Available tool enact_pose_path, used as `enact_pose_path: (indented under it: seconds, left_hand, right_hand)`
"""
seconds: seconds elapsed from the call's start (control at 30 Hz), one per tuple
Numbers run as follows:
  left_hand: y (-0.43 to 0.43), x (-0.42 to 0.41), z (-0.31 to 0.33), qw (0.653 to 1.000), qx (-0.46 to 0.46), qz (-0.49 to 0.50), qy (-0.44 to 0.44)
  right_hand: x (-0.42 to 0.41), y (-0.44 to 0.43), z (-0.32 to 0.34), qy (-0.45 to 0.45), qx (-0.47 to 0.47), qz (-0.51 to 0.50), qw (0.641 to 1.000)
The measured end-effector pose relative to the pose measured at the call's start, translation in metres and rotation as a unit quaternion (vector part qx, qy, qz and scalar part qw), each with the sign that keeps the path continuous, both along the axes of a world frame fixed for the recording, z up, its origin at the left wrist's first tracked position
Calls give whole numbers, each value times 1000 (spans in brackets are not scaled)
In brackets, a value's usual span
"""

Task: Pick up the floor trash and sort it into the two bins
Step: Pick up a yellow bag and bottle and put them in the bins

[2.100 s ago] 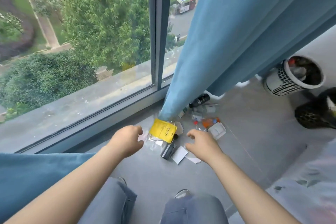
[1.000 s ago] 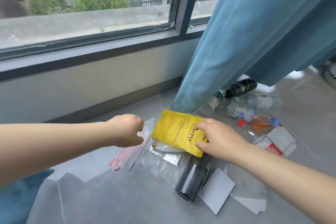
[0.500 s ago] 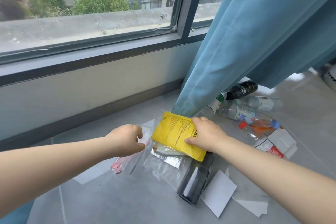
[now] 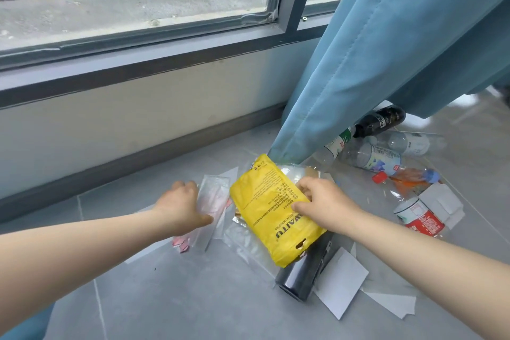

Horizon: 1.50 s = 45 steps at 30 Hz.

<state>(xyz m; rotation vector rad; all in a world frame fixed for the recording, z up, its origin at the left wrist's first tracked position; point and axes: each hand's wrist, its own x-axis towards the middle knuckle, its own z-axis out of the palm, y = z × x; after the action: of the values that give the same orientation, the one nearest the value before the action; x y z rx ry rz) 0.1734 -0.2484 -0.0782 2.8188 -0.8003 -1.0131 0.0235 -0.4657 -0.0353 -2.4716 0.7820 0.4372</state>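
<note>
Picking step: right hand (image 4: 323, 207) pinches yellow packet (image 4: 269, 210), left hand (image 4: 182, 205) lies flat-fingered on clear wrapper (image 4: 214, 194); next, likely lift both toward the unseen bins.

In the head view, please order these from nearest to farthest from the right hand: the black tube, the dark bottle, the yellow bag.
1. yellow bag, pinched by the right hand.
2. black tube, on the floor under the bag.
3. dark bottle, far back by the curtain.

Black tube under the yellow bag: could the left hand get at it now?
Probably yes: the black tube sticks out bare below the yellow bag, and only flat wrappers lie between it and the left hand.
</note>
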Motion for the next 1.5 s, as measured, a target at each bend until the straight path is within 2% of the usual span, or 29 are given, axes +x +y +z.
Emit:
enact_pose_path:
  seconds: [0.2, 0.27, 0.37, 0.43, 0.6, 0.73, 1.1, 1.23, 1.4, 1.5]
  left_hand:
    - [-7, 8, -7, 998, -11, 54, 10]
    - [-8, 7, -9, 998, -6, 58, 10]
    - [-11, 7, -11, 998, 0, 59, 6]
    - [-14, 8, -9, 997, -2, 72, 13]
    - [-24, 5, -7, 990, -14, 132, 48]
    - [-30, -5, -12, 986, -34, 156, 39]
    - [-29, -19, -14, 979, -72, 180, 67]
    - [-30, -21, -9, 954, -112, 247, 132]
    - [-21, -26, -9, 923, -134, 322, 161]
    - [-12, -24, -12, 900, -178, 348, 194]
  right_hand:
    - [1, 29, 0, 6, 21, 50, 999]
    - [4, 32, 1, -3, -16, 61, 998]
    - [9, 21, 9, -24, -119, 55, 991]
    - [10, 6, 10, -10, -141, 35, 989]
    - [8, -14, 1, -9, 25, -87, 996]
    - [4, -6, -7, -39, 93, -115, 988]
    - [-2, 24, -26, 16, 175, -90, 980]
    - [-5, 25, -24, 27, 169, -78, 982]
    - [-10, 31, -22, 38, 162, -48, 985]
    - [-13, 29, -17, 20, 120, -37, 992]
